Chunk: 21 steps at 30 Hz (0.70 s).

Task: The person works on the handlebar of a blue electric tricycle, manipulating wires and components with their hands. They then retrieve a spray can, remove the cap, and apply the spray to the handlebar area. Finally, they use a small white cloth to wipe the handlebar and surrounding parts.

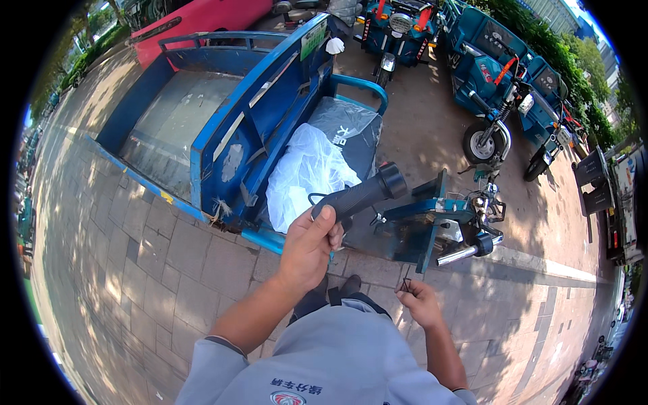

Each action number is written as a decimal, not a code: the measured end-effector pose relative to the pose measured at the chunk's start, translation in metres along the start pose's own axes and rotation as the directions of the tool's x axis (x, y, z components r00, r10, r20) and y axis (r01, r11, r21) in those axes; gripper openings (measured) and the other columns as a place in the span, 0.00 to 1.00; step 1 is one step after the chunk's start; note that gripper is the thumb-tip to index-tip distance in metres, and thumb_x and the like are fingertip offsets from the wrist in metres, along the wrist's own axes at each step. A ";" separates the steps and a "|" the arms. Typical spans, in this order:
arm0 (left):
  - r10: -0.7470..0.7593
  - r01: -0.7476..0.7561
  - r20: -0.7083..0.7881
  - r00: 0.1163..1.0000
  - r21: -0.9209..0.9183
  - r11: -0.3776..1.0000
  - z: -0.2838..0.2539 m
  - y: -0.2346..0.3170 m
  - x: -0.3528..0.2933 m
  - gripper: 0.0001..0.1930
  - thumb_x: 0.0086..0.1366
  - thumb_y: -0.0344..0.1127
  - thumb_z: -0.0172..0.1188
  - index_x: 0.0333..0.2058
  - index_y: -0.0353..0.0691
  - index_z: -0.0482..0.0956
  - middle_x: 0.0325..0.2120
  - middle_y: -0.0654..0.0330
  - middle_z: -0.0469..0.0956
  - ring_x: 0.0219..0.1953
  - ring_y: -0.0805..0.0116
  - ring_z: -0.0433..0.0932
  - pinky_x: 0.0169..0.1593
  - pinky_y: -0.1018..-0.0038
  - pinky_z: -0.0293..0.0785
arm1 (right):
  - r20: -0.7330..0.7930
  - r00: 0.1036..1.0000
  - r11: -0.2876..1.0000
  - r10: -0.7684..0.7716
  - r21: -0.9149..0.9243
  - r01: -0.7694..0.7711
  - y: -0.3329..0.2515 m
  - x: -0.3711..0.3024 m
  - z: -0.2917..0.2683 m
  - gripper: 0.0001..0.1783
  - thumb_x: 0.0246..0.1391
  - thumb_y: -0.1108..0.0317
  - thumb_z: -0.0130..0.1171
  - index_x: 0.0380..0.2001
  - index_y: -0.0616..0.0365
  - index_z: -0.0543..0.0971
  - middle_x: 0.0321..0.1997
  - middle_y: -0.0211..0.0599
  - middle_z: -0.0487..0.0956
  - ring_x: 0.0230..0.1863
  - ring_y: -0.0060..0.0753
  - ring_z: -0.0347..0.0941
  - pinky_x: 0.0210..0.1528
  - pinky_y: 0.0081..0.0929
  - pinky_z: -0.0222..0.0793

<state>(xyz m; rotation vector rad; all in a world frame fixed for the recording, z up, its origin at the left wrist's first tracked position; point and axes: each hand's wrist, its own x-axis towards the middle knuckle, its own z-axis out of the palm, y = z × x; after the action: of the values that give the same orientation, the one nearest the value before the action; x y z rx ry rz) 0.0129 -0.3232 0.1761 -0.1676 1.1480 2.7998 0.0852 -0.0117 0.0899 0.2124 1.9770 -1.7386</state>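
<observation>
My left hand [307, 253] is closed around a black ribbed handlebar grip [354, 197] with a wide collar and a touch of red at its far end. A thin dark loop shows by its near end. This grip is held up in front of the blue cargo tricycle [233, 145], over its footboard. Lower right, my right hand [422, 304] pinches a small dark bent rod [406, 283], which looks like a hex key. Ahead of that hand is the tricycle's handlebar, with a bare metal tube end [462, 255].
A crumpled white plastic bag [307, 169] lies on the black seat [351, 128]. Behind the seat is the tricycle's cargo bed [179, 111]. Other teal tricycles [489, 74] stand at the far right, and a pink vehicle [202, 17] at the far left. Paving [162, 270] surrounds my feet.
</observation>
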 end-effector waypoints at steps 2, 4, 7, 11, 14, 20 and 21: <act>0.070 -0.069 -0.024 0.997 0.048 0.996 0.010 0.014 0.012 0.24 0.74 0.55 0.60 0.51 0.38 0.76 0.29 0.66 0.70 0.33 0.74 0.69 0.39 0.73 0.66 | 0.006 1.000 1.000 -0.015 0.004 0.015 0.012 0.010 -0.007 0.06 0.60 0.71 0.62 0.38 0.62 0.83 0.30 0.22 0.78 0.31 0.14 0.69 0.33 0.19 0.64; 0.139 -0.133 -0.051 0.989 0.108 0.985 0.015 0.024 0.026 0.24 0.75 0.55 0.60 0.52 0.37 0.75 0.29 0.65 0.70 0.33 0.74 0.69 0.40 0.73 0.67 | 0.014 1.000 1.000 -0.002 0.025 0.001 0.015 0.015 -0.012 0.05 0.60 0.71 0.62 0.37 0.62 0.82 0.31 0.22 0.78 0.31 0.14 0.69 0.34 0.19 0.64; 0.218 -0.198 -0.136 0.967 0.145 0.969 0.023 0.027 0.047 0.16 0.73 0.49 0.64 0.39 0.42 0.76 0.26 0.68 0.69 0.30 0.75 0.67 0.37 0.75 0.66 | 0.025 0.999 0.997 0.037 0.071 -0.039 0.022 0.018 -0.019 0.05 0.60 0.71 0.63 0.37 0.63 0.82 0.30 0.23 0.78 0.32 0.15 0.69 0.35 0.19 0.65; 0.207 -0.110 -0.291 0.934 0.316 0.942 -0.010 0.006 0.082 0.15 0.73 0.48 0.65 0.38 0.43 0.75 0.24 0.69 0.68 0.27 0.76 0.67 0.33 0.76 0.65 | 0.064 0.998 0.992 0.029 0.117 -0.037 0.046 0.028 -0.030 0.06 0.60 0.71 0.63 0.36 0.63 0.82 0.30 0.24 0.78 0.32 0.16 0.69 0.35 0.20 0.66; 0.088 0.067 -0.462 0.882 0.308 0.949 -0.065 -0.019 0.109 0.15 0.71 0.49 0.68 0.39 0.46 0.75 0.22 0.71 0.66 0.23 0.77 0.66 0.29 0.76 0.63 | 0.095 0.995 0.998 0.033 0.047 -0.037 0.060 0.032 -0.038 0.07 0.60 0.70 0.64 0.34 0.63 0.82 0.29 0.25 0.78 0.32 0.16 0.70 0.35 0.21 0.67; -0.120 0.319 -0.647 0.753 0.198 0.927 -0.147 -0.048 0.161 0.16 0.70 0.52 0.68 0.41 0.54 0.71 0.20 0.72 0.62 0.21 0.75 0.62 0.27 0.72 0.59 | 0.013 0.997 0.997 0.072 -0.009 -0.071 0.052 0.033 -0.041 0.10 0.59 0.67 0.67 0.31 0.64 0.81 0.26 0.26 0.76 0.30 0.18 0.68 0.33 0.25 0.66; -0.140 0.331 -0.638 0.757 0.190 0.924 -0.151 -0.051 0.168 0.16 0.70 0.52 0.68 0.41 0.54 0.71 0.20 0.72 0.61 0.21 0.75 0.62 0.27 0.72 0.58 | -0.026 0.998 0.998 0.055 -0.011 -0.055 0.051 0.034 -0.040 0.11 0.59 0.66 0.68 0.31 0.64 0.81 0.25 0.26 0.76 0.29 0.18 0.68 0.33 0.25 0.66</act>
<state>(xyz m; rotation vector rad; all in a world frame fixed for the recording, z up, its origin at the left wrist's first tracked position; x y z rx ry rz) -0.1369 -0.3831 0.0094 -1.1858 1.5098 2.3488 0.0671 0.0286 0.0318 0.2835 1.9798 -1.6978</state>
